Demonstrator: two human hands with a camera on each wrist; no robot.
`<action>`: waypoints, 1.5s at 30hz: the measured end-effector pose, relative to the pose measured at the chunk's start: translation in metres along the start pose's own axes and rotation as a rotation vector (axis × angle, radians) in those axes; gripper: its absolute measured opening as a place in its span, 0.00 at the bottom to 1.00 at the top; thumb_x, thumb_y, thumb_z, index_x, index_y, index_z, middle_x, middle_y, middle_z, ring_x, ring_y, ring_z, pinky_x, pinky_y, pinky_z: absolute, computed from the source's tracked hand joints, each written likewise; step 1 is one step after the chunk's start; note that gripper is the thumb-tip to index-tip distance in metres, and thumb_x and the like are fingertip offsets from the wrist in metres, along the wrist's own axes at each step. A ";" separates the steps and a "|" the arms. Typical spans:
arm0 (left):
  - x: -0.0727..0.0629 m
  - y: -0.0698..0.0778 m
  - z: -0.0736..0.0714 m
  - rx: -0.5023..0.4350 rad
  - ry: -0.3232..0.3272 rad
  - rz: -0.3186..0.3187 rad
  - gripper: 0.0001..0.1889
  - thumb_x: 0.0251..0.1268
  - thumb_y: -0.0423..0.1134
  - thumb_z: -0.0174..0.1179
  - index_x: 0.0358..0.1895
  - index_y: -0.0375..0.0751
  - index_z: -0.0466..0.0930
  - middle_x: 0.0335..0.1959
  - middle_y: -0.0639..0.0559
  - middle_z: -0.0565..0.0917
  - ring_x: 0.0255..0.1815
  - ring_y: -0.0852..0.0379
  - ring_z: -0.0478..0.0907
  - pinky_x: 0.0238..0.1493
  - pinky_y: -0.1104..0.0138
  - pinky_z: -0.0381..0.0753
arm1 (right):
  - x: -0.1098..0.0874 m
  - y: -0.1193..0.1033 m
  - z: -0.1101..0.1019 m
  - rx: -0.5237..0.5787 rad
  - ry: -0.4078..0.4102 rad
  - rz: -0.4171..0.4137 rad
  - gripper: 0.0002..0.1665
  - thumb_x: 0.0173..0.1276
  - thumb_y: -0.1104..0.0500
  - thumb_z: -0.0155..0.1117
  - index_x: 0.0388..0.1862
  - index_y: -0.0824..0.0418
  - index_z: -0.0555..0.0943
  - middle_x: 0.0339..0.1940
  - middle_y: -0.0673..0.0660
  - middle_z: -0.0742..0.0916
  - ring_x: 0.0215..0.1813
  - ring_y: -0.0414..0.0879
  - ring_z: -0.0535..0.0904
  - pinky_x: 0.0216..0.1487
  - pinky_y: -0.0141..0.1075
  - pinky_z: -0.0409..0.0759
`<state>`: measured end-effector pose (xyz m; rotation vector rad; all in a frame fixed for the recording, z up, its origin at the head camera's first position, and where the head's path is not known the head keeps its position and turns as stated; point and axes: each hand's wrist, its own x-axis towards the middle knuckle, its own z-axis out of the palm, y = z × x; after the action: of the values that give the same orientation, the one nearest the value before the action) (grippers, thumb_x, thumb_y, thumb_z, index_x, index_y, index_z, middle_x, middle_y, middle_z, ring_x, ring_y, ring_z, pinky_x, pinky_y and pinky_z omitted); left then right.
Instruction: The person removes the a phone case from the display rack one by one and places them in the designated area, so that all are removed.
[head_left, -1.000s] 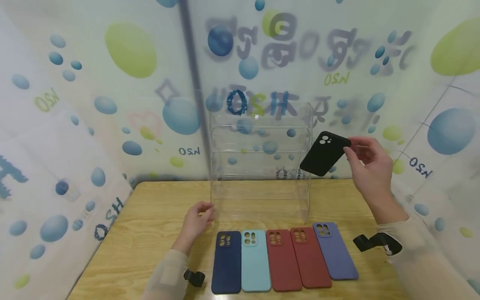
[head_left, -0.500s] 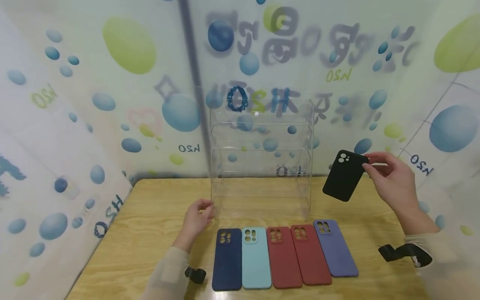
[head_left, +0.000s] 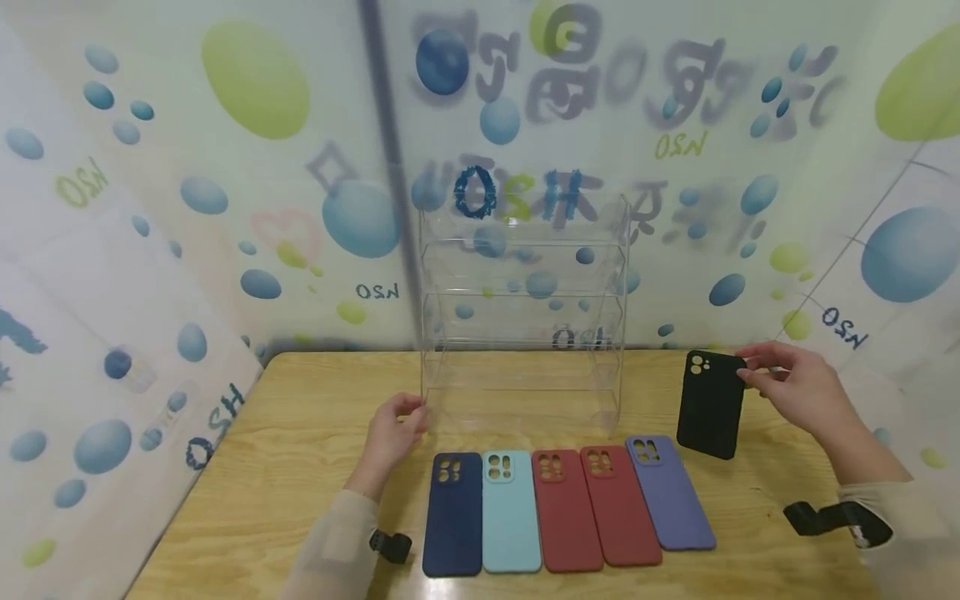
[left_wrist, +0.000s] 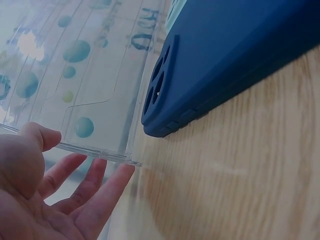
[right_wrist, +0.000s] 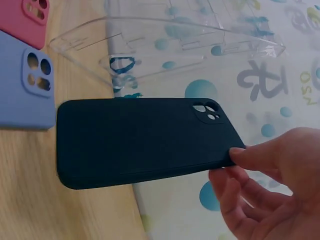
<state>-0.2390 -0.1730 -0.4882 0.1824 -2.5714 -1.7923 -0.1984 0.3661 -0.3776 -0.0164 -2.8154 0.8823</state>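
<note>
A black phone case hangs nearly upright at the right, its camera cutouts at the upper left. My right hand pinches it by its upper right corner; in the right wrist view the thumb lies on the near face with the fingers behind. At the left side of a clear acrylic tiered rack, my left hand touches the side panel. Its fingers are spread and fairly straight, fingertips at the panel's outer side, and the thumb overlaps the panel's edge.
In front of the rack, a row of phone cases lies on the wooden table: dark blue, light blue, two red ones side by side, and a purple one. A patterned curtain hangs behind.
My right hand has moved down and to the right with the black phone case, which has turned more upright and come away from the rack's right side. The left hand stays at the rack.
</note>
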 end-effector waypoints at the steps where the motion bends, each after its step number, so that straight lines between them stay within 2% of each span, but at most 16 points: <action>1: 0.000 0.000 0.000 0.002 -0.001 -0.001 0.13 0.76 0.35 0.57 0.57 0.31 0.79 0.53 0.34 0.82 0.43 0.46 0.87 0.42 0.64 0.88 | -0.001 0.003 0.000 -0.010 -0.029 0.004 0.21 0.78 0.55 0.62 0.62 0.67 0.79 0.52 0.72 0.84 0.43 0.53 0.89 0.29 0.31 0.80; 3: 0.000 0.000 0.000 0.004 -0.003 -0.002 0.13 0.77 0.35 0.57 0.57 0.31 0.79 0.54 0.34 0.82 0.43 0.46 0.87 0.42 0.64 0.88 | -0.003 0.008 0.000 -0.018 -0.081 0.005 0.21 0.78 0.56 0.62 0.61 0.69 0.78 0.52 0.74 0.84 0.48 0.67 0.87 0.30 0.32 0.81; 10: -0.001 0.000 -0.001 0.019 0.020 0.015 0.13 0.76 0.35 0.57 0.56 0.31 0.80 0.51 0.36 0.83 0.39 0.50 0.86 0.38 0.66 0.87 | -0.009 0.025 0.010 0.010 -0.189 -0.023 0.18 0.74 0.61 0.65 0.57 0.71 0.80 0.46 0.69 0.87 0.44 0.61 0.88 0.31 0.33 0.83; 18: 0.000 0.002 -0.001 0.022 0.012 0.012 0.14 0.77 0.35 0.57 0.57 0.31 0.79 0.52 0.35 0.82 0.41 0.49 0.86 0.39 0.66 0.87 | -0.011 0.049 0.026 0.049 -0.241 -0.028 0.17 0.75 0.63 0.64 0.59 0.69 0.79 0.47 0.66 0.85 0.44 0.53 0.86 0.34 0.34 0.83; 23: -0.001 0.002 -0.001 0.021 0.017 0.004 0.13 0.77 0.34 0.57 0.57 0.31 0.79 0.53 0.34 0.82 0.40 0.49 0.86 0.39 0.66 0.87 | -0.013 0.062 0.040 0.087 -0.264 -0.050 0.16 0.75 0.68 0.62 0.59 0.71 0.79 0.45 0.64 0.84 0.40 0.46 0.83 0.32 0.36 0.81; 27: -0.002 0.003 -0.001 0.020 0.017 0.003 0.13 0.77 0.35 0.57 0.56 0.31 0.79 0.54 0.34 0.82 0.41 0.48 0.86 0.39 0.66 0.87 | -0.014 0.072 0.052 0.104 -0.289 -0.024 0.17 0.75 0.68 0.61 0.60 0.72 0.79 0.43 0.62 0.84 0.37 0.42 0.81 0.30 0.36 0.81; 30: -0.003 0.003 0.000 0.020 0.013 0.001 0.13 0.77 0.35 0.57 0.56 0.32 0.79 0.54 0.35 0.82 0.42 0.48 0.87 0.40 0.65 0.87 | -0.016 0.076 0.057 0.105 -0.304 -0.012 0.17 0.75 0.68 0.61 0.60 0.73 0.79 0.43 0.63 0.85 0.37 0.43 0.81 0.29 0.35 0.80; 35: -0.002 0.001 0.002 0.024 0.014 -0.001 0.13 0.77 0.35 0.57 0.56 0.31 0.79 0.53 0.35 0.83 0.42 0.49 0.87 0.40 0.65 0.88 | -0.019 0.077 0.063 0.083 -0.318 -0.025 0.16 0.74 0.69 0.61 0.58 0.72 0.80 0.44 0.66 0.87 0.41 0.49 0.83 0.31 0.35 0.81; 39: -0.002 0.002 0.002 0.030 0.019 0.004 0.13 0.77 0.35 0.57 0.57 0.31 0.79 0.54 0.35 0.82 0.41 0.50 0.87 0.40 0.65 0.88 | -0.019 0.076 0.066 0.054 -0.330 0.000 0.15 0.73 0.68 0.62 0.57 0.71 0.81 0.46 0.69 0.87 0.44 0.54 0.85 0.33 0.35 0.82; 45: 0.000 0.001 0.001 0.031 0.017 0.007 0.14 0.77 0.36 0.57 0.57 0.31 0.78 0.53 0.35 0.82 0.41 0.49 0.87 0.39 0.66 0.87 | -0.020 0.077 0.069 0.041 -0.326 0.028 0.16 0.72 0.65 0.66 0.56 0.72 0.82 0.45 0.67 0.89 0.43 0.52 0.86 0.34 0.34 0.83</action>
<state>-0.2388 -0.1714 -0.4881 0.1874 -2.5867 -1.7418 -0.1953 0.3888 -0.4804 0.1033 -3.1003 1.0323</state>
